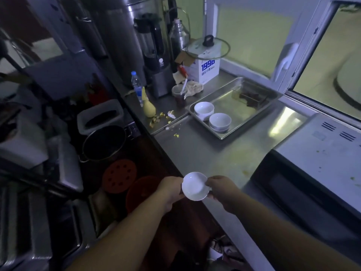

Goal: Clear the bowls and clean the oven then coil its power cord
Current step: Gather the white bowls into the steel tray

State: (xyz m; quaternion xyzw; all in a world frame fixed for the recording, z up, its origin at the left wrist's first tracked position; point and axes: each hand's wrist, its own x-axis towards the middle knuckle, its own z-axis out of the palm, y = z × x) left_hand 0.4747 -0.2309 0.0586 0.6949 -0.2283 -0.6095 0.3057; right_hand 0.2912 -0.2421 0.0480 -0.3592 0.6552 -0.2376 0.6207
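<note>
A small white bowl [194,186] is held over the counter's front edge, tilted toward me. My left hand [170,189] grips its left rim and my right hand [221,187] grips its right rim. Two more white bowls [204,109] [220,121] sit in the near corner of a steel tray [252,116] farther back on the counter. The oven [320,163], white on top with a dark glass door, stands at the right on the counter. Its power cord is not visible.
Food scraps [162,117] and a pear [148,108] lie on the steel counter [197,151]. A drink cup [179,94], water bottle [136,85], blender [156,55] and box with a glass lid [207,47] crowd the back. Pots and red lids [119,178] sit below left.
</note>
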